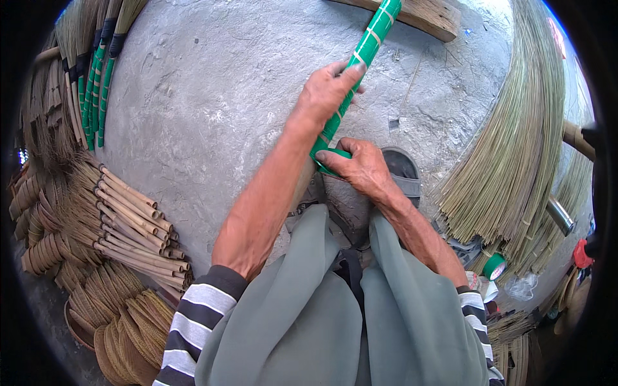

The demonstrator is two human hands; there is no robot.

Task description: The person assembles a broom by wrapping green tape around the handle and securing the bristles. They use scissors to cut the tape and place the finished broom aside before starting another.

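Observation:
A long broom handle [374, 35] wrapped in glossy green tape, with pale bands spiralling round it, slants from between my knees up to the top edge. My left hand [328, 93] is wrapped around its middle, thumb lying along the upper side. At the near end, my right hand [364, 166] pinches a loose fold of green tape [335, 162] between thumb and fingers, right against the handle. Whatever lies under the right fingers is hidden. The handle's far end runs out of view.
Finished brooms with green handles [96, 90] lean at the far left. Below them are bundled bamboo-handled brooms [138, 225] and woven coils [129, 321]. A big sheaf of straw [515, 161] stands at right, a green tape roll [494, 266] beneath it. A wooden block [425, 16] lies ahead.

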